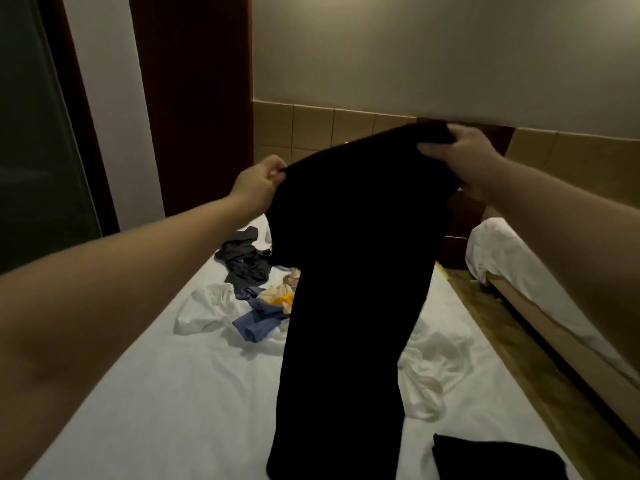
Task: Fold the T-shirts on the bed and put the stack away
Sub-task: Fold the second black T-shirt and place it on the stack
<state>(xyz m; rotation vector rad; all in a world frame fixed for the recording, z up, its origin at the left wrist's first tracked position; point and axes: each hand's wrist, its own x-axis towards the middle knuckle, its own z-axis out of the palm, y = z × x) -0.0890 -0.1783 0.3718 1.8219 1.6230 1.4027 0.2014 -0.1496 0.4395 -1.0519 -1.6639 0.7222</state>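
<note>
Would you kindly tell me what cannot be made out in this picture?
Head view: the hanging black cloth garment, gripped by the left hand and right hand, is too dark to show sleeves or seams; the bottom edge cuts its lower end.
Head view: the mixed pile of crumpled clothes is partly hidden behind it.
Head view: the flat black cloth is cut off by the bottom edge.

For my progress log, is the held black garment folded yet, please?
Hanging, not folded up: the black garment dangles from left hand and right hand over the bed.
</note>
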